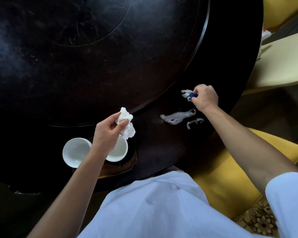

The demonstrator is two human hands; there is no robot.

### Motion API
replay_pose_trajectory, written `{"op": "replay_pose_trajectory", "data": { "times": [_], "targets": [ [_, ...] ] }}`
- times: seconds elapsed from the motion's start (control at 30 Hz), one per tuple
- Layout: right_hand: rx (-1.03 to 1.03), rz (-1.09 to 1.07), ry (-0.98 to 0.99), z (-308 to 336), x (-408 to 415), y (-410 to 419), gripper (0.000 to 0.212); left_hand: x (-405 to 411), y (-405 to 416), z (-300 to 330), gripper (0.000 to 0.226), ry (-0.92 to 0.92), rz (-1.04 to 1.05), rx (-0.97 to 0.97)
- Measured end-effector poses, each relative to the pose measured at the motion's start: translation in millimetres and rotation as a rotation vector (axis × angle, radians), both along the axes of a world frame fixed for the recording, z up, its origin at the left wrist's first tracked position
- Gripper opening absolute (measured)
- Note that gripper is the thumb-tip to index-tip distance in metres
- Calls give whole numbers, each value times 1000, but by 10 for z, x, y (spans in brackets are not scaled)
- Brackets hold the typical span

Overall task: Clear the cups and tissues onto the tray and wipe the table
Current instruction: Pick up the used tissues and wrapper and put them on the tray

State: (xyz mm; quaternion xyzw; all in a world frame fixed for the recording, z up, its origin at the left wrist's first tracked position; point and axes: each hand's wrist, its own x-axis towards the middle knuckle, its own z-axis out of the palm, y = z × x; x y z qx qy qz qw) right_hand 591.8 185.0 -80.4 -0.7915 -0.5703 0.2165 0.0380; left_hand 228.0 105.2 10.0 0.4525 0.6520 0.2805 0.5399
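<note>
My left hand (108, 134) pinches a crumpled white tissue (126, 125) above two white cups. One cup (76, 152) lies left of my wrist, the other cup (118, 151) is partly hidden under my hand. Both sit on a brown wooden tray (115, 170) at the near table edge. My right hand (205, 97) grips a small blue object (193, 95) and touches a second crumpled tissue (186, 92) on the dark round table (162, 152). A white foamy spill (177, 116) lies on the table between my hands.
A raised dark turntable (93, 57) fills the table's middle, its rim passing just beyond my left hand. Yellow chairs (230, 177) stand at the right, one close beside my body. A smaller foam streak (194, 121) lies next to the spill.
</note>
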Motion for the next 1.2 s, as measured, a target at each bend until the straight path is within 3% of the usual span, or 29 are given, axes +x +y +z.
{"op": "replay_pose_trajectory", "data": {
  "times": [0.17,0.3,0.5,0.83,1.2],
  "targets": [
    [-10,-47,-25,-42,58,-59,12,93,-4,68,39,-10,11,-2],
    [-25,-83,-20,-46,85,-43,37,100,-29,102,36,-11,23,-1],
    [-48,-129,34,-5,104,-24,15,73,-92,126,36,14,41,12],
    [259,-117,155,414,74,-205,17,14,-244,344,35,23,116,74],
    [509,-49,448,1438,-750,-664,21,-576,-481,681,28,-33,117,215]
  ]
}}
